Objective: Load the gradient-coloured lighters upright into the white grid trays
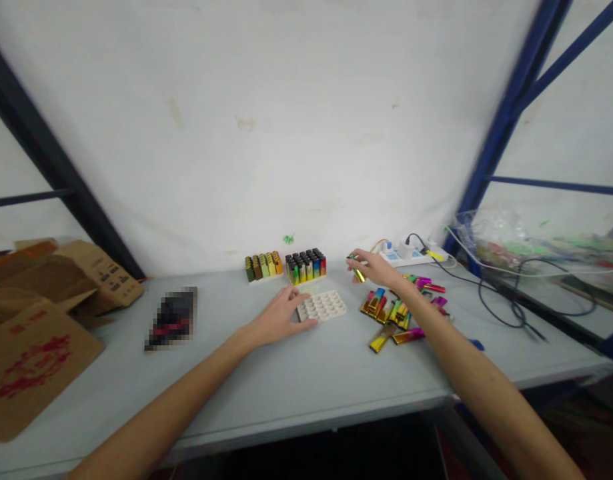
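My left hand (285,313) grips the left end of a white tray (322,307) with rows of round-cornered holes, its thumb along the near edge and fingers at the far edge. No lighters stand in the holes I can see. Raised above the table to the right, my right hand (372,268) pinches a shiny green-and-gold lighter (358,272), tilted. Below that hand and forearm lies a loose pile of metallic lighters (399,312) in gold, red, blue and purple; the forearm hides part of it.
Against the wall stand two filled trays, one of yellow-to-green lighters (264,265) and one of rainbow lighters with black tops (306,265). A power strip (403,255) and black cable (516,313) lie right. Cardboard boxes (41,360) and a pixelated dark item (173,317) are left.
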{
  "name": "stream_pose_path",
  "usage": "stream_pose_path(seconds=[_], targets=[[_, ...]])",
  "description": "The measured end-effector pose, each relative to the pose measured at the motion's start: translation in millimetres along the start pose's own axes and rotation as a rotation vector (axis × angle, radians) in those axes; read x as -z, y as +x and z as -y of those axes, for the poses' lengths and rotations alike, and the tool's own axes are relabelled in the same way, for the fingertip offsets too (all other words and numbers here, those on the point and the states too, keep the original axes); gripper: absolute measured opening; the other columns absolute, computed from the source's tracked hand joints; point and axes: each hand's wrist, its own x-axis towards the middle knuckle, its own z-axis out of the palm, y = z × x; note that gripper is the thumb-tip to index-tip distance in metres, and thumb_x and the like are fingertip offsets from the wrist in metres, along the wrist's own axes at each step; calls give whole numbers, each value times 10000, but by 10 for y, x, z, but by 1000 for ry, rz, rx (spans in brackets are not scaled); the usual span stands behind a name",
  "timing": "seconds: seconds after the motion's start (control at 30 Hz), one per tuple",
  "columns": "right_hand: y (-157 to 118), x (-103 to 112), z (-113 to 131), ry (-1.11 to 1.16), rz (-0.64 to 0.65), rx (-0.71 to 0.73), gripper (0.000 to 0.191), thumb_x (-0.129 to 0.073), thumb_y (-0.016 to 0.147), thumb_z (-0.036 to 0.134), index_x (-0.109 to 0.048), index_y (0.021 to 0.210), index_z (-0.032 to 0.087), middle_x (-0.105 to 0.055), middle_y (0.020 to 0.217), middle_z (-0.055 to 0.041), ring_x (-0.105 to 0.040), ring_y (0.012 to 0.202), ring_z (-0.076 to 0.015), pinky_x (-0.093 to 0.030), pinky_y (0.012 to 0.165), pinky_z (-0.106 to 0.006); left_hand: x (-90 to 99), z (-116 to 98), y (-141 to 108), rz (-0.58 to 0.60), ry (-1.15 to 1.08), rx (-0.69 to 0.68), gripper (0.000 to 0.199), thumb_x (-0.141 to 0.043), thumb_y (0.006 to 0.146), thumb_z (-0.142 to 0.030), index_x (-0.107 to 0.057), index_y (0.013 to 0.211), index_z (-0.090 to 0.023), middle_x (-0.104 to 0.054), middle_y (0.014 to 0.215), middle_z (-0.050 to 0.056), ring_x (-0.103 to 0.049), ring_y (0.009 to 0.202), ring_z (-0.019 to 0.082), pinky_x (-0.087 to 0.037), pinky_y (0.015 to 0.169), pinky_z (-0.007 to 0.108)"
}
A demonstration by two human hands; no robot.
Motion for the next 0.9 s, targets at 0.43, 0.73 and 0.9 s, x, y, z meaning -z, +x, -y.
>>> stream_pose_path(seconds=[0.43,0.73,0.9], targets=[[-79,-462,630,189,-315,72,503,-438,981,618,-486,700,203,-431,639,37,-412,624,-124,-312,590,-259,122,44,-2,58,-113,-41,644,-808,722,-619,-655,1179,-192,-612,1070,70,-627,974,254,-515,913,387],[-105,-518,722,138,-446,-51,385,-445,857,476,-360,582,220,-326,572,37,-339,580,-116,-219,556,-274,49,103,37,25,-96,9,700,-817,660,-696,-691,1125,-188,-634,990,58,-625,909,253,-506,844,367],[-92,-538,697,132,-436,-37,368,-435,854,459,-365,582,222,-342,564,38,-339,576,-118,-218,557,-277,51,98,43,38,-69,12,751,-809,650,-719,-688,1165,-187,-649,1003,67,-633,919,264,-504,847,376]])
